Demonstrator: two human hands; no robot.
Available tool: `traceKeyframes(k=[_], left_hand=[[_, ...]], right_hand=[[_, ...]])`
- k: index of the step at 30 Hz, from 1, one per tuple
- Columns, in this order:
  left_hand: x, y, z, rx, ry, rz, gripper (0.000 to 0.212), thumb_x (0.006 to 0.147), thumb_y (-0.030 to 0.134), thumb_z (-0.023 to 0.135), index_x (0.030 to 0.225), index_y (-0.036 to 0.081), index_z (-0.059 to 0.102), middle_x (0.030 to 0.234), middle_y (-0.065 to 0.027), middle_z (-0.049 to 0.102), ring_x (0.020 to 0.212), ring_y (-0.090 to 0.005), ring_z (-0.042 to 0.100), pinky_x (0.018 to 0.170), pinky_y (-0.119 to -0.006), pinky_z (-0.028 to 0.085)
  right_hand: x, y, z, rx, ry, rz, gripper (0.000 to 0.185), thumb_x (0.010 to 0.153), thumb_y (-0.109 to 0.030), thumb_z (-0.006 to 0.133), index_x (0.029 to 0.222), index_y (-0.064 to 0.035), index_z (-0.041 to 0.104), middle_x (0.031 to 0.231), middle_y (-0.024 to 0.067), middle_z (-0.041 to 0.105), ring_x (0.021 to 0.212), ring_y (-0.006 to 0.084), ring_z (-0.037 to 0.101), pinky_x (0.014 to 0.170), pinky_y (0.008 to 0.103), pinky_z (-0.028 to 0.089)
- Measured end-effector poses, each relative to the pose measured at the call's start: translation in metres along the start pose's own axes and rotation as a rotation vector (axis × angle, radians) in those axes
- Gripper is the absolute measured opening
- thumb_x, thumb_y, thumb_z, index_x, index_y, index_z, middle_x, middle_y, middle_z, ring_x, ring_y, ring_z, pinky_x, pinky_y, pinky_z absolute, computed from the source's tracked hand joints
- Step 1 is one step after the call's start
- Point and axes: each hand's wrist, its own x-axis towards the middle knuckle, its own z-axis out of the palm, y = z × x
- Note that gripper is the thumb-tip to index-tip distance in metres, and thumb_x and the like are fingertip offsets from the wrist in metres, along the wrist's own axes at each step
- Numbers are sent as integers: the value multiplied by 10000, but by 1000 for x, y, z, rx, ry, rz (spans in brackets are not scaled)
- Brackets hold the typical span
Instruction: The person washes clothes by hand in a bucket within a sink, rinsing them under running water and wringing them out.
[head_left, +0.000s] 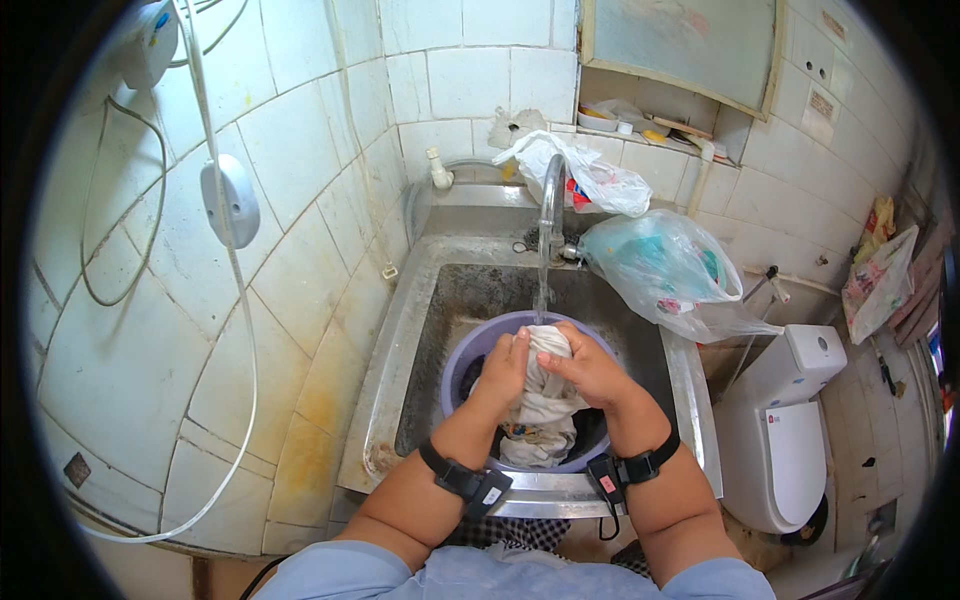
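Bunched white cloth (541, 401) is gripped between my left hand (505, 366) and my right hand (589, 367). Its upper end sits between my fingers, right under the stream of water from the curved metal faucet (553, 191). The lower part of the cloth hangs into a round purple plastic basin (459, 360) and shows a coloured print near the bottom. Dark material, hard to make out, lies in the basin around the cloth. The basin stands inside a stainless steel sink (420, 352) with stained walls.
A clear plastic bag of items (660, 262) rests on the sink's right rim. Behind the faucet lies a white plastic bag (592, 176). To the right stands a white toilet (795, 442). A white hose (244, 315) hangs along the tiled left wall (202, 360).
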Motion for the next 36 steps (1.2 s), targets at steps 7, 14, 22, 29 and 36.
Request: traceKeyframes(k=[7,14,22,29,36], left_hand=[[-13,15,13,-666,7,-192,323,1008,315,375,1081,48,541,917,-78,586,834,-152,542,736,-291,444],[-15,32,-2,-601,-216,-175,291,994,300,415,1071,51,543,956,-59,595,816,-143,570,726,-290,471],[-15,30,-1,-243,26,43,308,1001,318,400,1028,41,533,961,-71,570,823,-126,520,709,-271,440],[-16,18,20,-620,-222,-121,360,1010,316,361,1176,35,513,1084,-87,586,963,-169,574,825,-306,472],[-20,25,1,-533,-88,-99,351,1009,299,376,1129,12,538,1012,-66,587,898,-136,544,802,-267,448]], right_hand=[[5,-5,9,-666,-119,-331,315,928,-256,546,1104,5,535,943,100,477,891,212,506,825,311,411],[8,3,5,-565,116,-281,290,949,-259,489,1001,18,558,879,238,597,830,385,576,745,397,448],[9,11,7,-529,240,-275,287,945,-265,503,982,17,535,836,240,584,779,385,559,720,398,446],[13,8,-1,-669,334,-35,350,928,-333,490,948,5,579,869,282,603,820,453,568,712,451,455],[-2,-17,18,-718,117,-253,318,920,-305,490,954,1,568,879,253,606,840,449,562,723,460,449]])
